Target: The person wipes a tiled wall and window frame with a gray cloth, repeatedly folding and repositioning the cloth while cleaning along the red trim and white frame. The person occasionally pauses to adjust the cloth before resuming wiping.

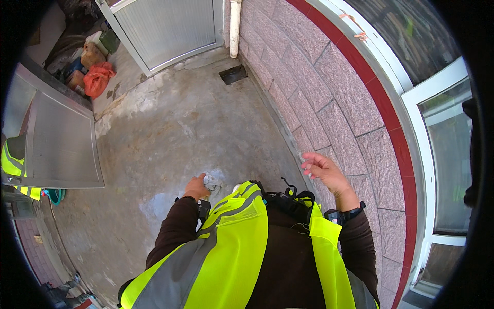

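Note:
My left hand (197,188) is closed on a crumpled whitish cloth (212,184), which bunches out past my fingers above the concrete floor (166,127). Beside the stone-tiled wall (328,100), my right hand (323,170) is raised with its fingers bent; a small pale thing shows at the fingertips, too small to name. Both wrists carry dark straps with small devices. A yellow reflective vest (239,251) hangs open over my dark top. Part of a round white thing shows at the vest's edge, mostly hidden.
A drain opening (233,75) lies below a white pipe (234,29). Metal-framed doors (61,135) stand open at the left and top. An orange plastic bag (99,77) sits among containers. A white-framed window (444,154) stands open on the right. Another person's feet show at bottom left.

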`<state>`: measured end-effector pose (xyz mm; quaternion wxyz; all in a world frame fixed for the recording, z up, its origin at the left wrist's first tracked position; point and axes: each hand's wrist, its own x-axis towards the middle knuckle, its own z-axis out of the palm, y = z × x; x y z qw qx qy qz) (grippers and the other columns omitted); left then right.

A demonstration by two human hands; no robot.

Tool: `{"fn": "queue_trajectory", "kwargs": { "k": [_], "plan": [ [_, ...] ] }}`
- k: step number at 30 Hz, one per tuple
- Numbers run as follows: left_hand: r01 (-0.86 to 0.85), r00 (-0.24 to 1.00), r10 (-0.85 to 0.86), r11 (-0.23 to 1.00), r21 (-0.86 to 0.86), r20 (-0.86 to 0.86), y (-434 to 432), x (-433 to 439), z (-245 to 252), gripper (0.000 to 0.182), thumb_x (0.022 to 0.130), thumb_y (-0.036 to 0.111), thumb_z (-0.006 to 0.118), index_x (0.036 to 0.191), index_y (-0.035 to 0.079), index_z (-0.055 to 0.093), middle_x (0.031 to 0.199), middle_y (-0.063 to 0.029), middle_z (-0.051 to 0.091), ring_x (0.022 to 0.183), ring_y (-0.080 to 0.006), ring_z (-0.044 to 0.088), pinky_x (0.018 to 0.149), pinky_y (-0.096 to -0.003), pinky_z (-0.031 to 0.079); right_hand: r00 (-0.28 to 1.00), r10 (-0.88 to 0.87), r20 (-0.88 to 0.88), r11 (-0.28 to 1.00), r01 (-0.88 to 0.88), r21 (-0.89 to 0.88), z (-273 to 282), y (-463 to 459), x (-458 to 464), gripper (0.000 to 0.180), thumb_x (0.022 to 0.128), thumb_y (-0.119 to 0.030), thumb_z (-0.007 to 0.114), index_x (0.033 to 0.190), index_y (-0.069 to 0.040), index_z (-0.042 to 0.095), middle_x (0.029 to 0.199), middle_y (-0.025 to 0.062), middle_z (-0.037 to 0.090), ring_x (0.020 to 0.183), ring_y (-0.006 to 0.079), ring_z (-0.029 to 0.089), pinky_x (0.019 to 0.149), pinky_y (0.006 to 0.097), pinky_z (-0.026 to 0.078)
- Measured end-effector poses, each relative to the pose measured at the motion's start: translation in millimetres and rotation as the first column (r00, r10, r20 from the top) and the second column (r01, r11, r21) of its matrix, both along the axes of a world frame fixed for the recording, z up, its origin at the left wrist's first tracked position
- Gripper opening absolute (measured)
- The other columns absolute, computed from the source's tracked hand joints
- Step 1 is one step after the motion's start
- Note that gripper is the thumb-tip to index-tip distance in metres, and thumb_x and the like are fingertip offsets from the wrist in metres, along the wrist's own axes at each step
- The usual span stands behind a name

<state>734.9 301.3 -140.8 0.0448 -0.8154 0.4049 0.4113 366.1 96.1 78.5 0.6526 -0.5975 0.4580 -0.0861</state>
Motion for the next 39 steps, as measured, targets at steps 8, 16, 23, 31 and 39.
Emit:
{"fn": "queue_trajectory", "kwargs": {
  "k": [8, 16, 23, 31, 39],
  "plan": [
    [0.022, 1.000, -0.022, 1.000, 0.022, -0.005, 1.5, -1.1, -4.6, 0.091, 0.059, 0.024, 0.077, 0.142, 0.020, 0.040, 0.126, -0.0203, 0.053, 0.115, -0.0357, 0.056, 0.095, -0.0398, 0.048, 1.000, -0.006, -0.004, 0.999, 0.006, 0.032, -2.5, 0.3, 0.7, 0.039, 0.094, -0.012, 0.056, 0.133, -0.009, 0.051, 0.108, 0.0047, 0.064, 0.089, 0.0119, 0.061, 0.073, 0.0247, 0.048],
    [0.006, 1.000, -0.006, 0.999, 0.038, -0.010, 11.5, 0.9, -9.8, 0.091, 0.059, 0.024, 0.078, 0.141, 0.022, 0.040, 0.125, -0.0191, 0.053, 0.115, -0.0358, 0.056, 0.094, -0.0407, 0.049, 1.000, 0.024, -0.010, 1.000, -0.024, 0.012, 0.0, 1.2, 14.4, 0.050, 0.094, -0.011, 0.057, 0.142, -0.011, 0.042, 0.105, 0.0063, 0.065, 0.087, 0.0116, 0.062, 0.070, 0.0233, 0.046],
    [-0.010, 1.000, 0.010, 1.000, 0.026, -0.019, 19.0, 2.5, -13.6, 0.091, 0.059, 0.025, 0.078, 0.142, 0.022, 0.039, 0.126, -0.0194, 0.053, 0.115, -0.0360, 0.056, 0.095, -0.0402, 0.049, 0.989, 0.144, -0.036, 0.989, -0.143, 0.019, 2.8, -2.1, 29.4, 0.058, 0.093, -0.014, 0.056, 0.147, -0.014, 0.035, 0.108, 0.0043, 0.064, 0.090, 0.0122, 0.062, 0.075, 0.0259, 0.048],
    [-0.033, 0.999, 0.033, 0.999, 0.021, -0.021, 28.0, 2.5, -17.2, 0.092, 0.058, 0.024, 0.077, 0.142, 0.021, 0.040, 0.125, -0.0209, 0.053, 0.115, -0.0368, 0.056, 0.095, -0.0404, 0.048, 0.982, 0.191, 0.007, 0.980, -0.191, 0.048, 3.0, -5.7, 36.2, 0.055, 0.093, -0.014, 0.056, 0.145, -0.013, 0.039, 0.106, 0.0024, 0.064, 0.090, 0.0111, 0.062, 0.076, 0.0250, 0.047],
    [0.014, 0.999, -0.017, 0.995, -0.100, -0.030, 38.5, 12.3, -51.9, 0.093, 0.056, 0.024, 0.077, 0.141, 0.015, 0.040, 0.119, -0.0219, 0.057, 0.112, -0.0382, 0.056, 0.095, -0.0418, 0.048, 0.988, 0.130, -0.084, 0.991, -0.130, 0.002, 7.0, -7.0, 24.6, 0.044, 0.095, -0.013, 0.054, 0.138, -0.011, 0.047, 0.108, 0.0051, 0.064, 0.089, 0.0105, 0.061, 0.077, 0.0241, 0.048]
  ]
}}
